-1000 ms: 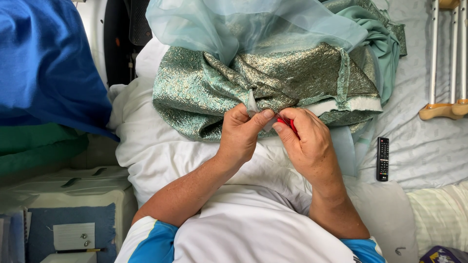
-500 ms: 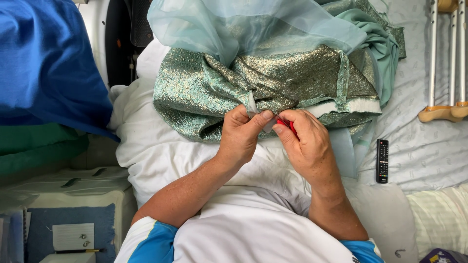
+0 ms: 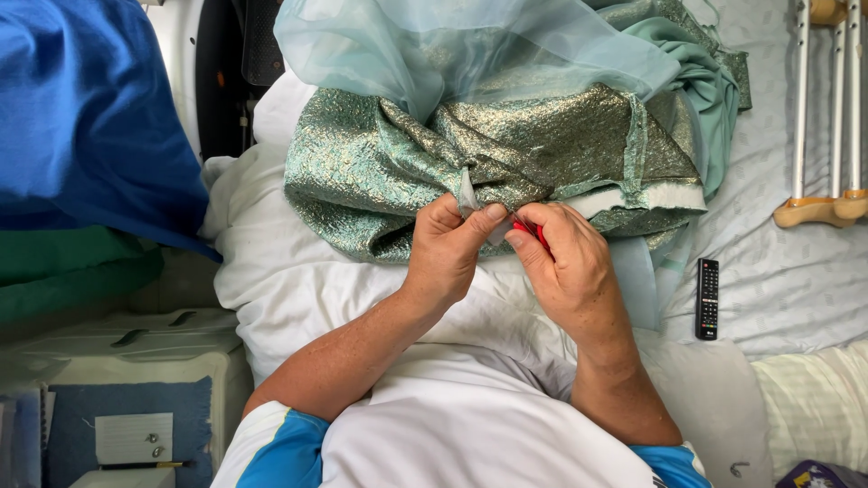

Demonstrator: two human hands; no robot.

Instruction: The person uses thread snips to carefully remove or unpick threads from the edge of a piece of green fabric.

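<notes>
White bedding (image 3: 298, 280) is spread beneath; green brocade fabric (image 3: 407, 163) is pinched by the left hand (image 3: 448, 248), lying at twelve o'clock, while a small red tool (image 3: 529, 230) is clenched by the right hand (image 3: 570, 267).

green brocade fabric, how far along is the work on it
Done: nothing finished shows; the shiny green-gold brocade fabric lies bunched on the white pillow under pale sheer tulle. In hand: the left hand pinches a pale fold at the edge, while the right hand holds a small red tool against it. Left: cannot tell; the seam is hidden by the fingers.
</notes>
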